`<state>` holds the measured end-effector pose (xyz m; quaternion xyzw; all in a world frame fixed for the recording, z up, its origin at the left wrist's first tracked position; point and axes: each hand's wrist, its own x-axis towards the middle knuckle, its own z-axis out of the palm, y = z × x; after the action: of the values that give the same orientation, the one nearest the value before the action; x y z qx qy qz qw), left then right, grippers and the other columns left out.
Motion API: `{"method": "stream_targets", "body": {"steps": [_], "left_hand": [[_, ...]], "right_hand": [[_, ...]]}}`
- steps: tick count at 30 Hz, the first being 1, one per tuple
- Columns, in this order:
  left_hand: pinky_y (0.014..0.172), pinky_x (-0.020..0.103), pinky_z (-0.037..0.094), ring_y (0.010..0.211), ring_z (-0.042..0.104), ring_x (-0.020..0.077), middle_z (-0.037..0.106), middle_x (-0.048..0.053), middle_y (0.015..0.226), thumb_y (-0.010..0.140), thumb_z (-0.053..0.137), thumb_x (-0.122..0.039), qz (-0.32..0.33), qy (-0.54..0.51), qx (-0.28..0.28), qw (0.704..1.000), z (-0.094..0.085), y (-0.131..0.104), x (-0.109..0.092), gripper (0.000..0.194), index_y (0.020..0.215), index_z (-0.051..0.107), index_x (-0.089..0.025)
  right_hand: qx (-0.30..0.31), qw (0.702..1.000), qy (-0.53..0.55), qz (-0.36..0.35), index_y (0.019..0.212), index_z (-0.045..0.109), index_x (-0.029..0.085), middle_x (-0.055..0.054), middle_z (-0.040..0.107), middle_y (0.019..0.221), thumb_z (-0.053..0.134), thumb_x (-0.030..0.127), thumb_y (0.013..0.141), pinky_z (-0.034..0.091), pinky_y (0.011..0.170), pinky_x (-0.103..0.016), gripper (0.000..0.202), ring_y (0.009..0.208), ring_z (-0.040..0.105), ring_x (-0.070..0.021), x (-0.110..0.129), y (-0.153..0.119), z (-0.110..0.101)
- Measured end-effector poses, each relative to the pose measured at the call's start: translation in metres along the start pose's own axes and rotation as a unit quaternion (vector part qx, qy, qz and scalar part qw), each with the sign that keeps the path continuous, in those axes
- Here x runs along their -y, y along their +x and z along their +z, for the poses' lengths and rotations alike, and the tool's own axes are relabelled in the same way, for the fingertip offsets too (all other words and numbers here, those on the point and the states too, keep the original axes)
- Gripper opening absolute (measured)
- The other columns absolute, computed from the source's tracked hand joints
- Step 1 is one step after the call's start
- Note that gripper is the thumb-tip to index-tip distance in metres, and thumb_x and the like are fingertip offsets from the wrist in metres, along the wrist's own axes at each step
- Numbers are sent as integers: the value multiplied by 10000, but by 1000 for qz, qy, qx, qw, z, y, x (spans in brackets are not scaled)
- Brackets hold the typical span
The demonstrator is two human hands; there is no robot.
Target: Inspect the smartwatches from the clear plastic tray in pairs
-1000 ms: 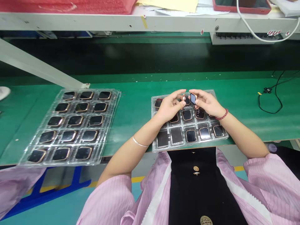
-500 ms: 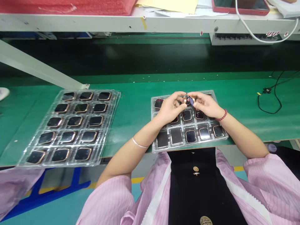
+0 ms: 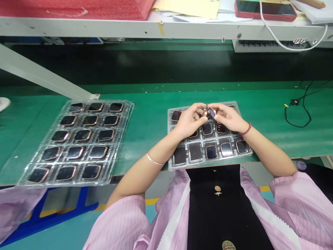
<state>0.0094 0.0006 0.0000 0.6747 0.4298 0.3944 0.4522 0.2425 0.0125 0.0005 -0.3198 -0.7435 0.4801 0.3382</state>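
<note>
Over the near tray, my left hand [image 3: 189, 119] is closed, its thumb and fingers pinching a small gold-coloured piece [image 3: 205, 113] that is mostly covered. Close beside it, my right hand [image 3: 229, 116] grips a smartwatch body [image 3: 212, 113] with a dark bluish face and gold rim, turned on edge. The two hands nearly touch at the fingertips. Below them lies a clear plastic tray [image 3: 203, 164] with square pockets, several holding gold-rimmed smartwatch bodies [image 3: 211, 152]. Two front-left pockets show only a dark bottom. My hands hide part of the back rows.
Another clear tray [image 3: 108, 166] filled with gold-rimmed smartwatch bodies lies at the left on the green bench [image 3: 148, 139]. A black cable [image 3: 299, 125] lies at the right. Above runs a white shelf [image 3: 104, 28] carrying papers and a red-cased phone [image 3: 265, 10]; a slanted white post [image 3: 52, 74] stands left.
The view has shifted very slightly. Both hands stay in nearly the same place with the same pieces; the left piece seems turned a little.
</note>
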Motion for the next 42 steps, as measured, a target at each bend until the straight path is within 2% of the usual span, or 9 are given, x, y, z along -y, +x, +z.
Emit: {"method": "stream_targets", "body": {"steps": [13, 19, 23, 26, 29, 32, 35, 38, 42], "left_hand": [[570, 202, 431, 564, 515, 47, 728, 38, 994, 835, 762, -275, 1, -8, -2, 1000, 0, 0, 1, 473, 1280, 630, -186], [624, 221, 526, 816, 721, 151, 734, 102, 1143, 916, 697, -365, -34, -132, 14, 991, -1, 5, 7, 474, 1345, 600, -190], [643, 219, 543, 879, 737, 162, 733, 101, 1183, 885, 693, -276, -52, -151, 7, 987, -2, 6, 4, 480, 1344, 579, -196], [684, 235, 571, 854, 722, 143, 731, 92, 1157, 830, 686, -190, -54, -143, 10, 988, -1, 5, -1, 436, 1255, 587, -171], [723, 255, 594, 894, 717, 154, 726, 71, 1056, 810, 645, -137, -49, -141, 4, 989, 1, 5, -3, 392, 1197, 591, -167], [734, 268, 595, 820, 700, 138, 725, 58, 994, 814, 623, -118, -46, -139, 2, 989, 2, 8, -2, 400, 1209, 581, -165], [711, 274, 581, 748, 676, 127, 725, 68, 976, 866, 595, -168, -32, -107, 0, 994, 3, 8, -6, 286, 1152, 597, -143], [759, 297, 564, 810, 687, 154, 732, 67, 963, 903, 565, -200, 31, 19, -6, 999, -2, -7, -23, 155, 1030, 637, -148], [879, 336, 534, 948, 699, 193, 765, 62, 1021, 930, 563, -196, 107, 214, 15, 971, -18, -59, -44, 137, 985, 687, -175]], "right_hand": [[0, 1000, -4, -4, 1388, 598, 249, -102, 649, 1332, 656, 433, 999, 568, 711, -321, 435, 788, 611, -156, -2, 0, 0], [-10, 995, 85, 45, 1451, 533, 221, -112, 664, 1289, 641, 432, 1006, 641, 734, -310, 504, 834, 702, -157, -2, 2, -6], [-29, 991, 106, 78, 1457, 525, 225, -103, 681, 1313, 644, 307, 959, 660, 780, -312, 519, 941, 737, -177, 2, 3, -7], [-27, 992, 94, 80, 1367, 580, 212, -81, 725, 1207, 647, 223, 904, 653, 760, -305, 468, 865, 730, -160, 6, 2, -4], [-22, 993, 83, 80, 1299, 605, 204, -63, 737, 1128, 630, 209, 893, 643, 750, -302, 407, 823, 719, -151, 10, 1, -1], [-18, 993, 83, 78, 1317, 589, 206, -76, 733, 1191, 663, 210, 860, 639, 773, -311, 463, 866, 731, -163, 11, 2, -2], [-19, 993, 82, 84, 1275, 586, 198, -88, 745, 1162, 700, 273, 860, 631, 755, -325, 437, 850, 733, -176, 10, 4, -4], [-44, 995, 43, 79, 1111, 602, 189, -83, 755, 1036, 670, 353, 902, 616, 761, -356, 274, 867, 731, -209, 16, 1, -5], [-104, 976, -193, -15, 957, 661, 198, -96, 733, 1024, 615, 247, 926, 546, 903, -444, 74, 1008, 686, -276, 48, -22, 11]]}}
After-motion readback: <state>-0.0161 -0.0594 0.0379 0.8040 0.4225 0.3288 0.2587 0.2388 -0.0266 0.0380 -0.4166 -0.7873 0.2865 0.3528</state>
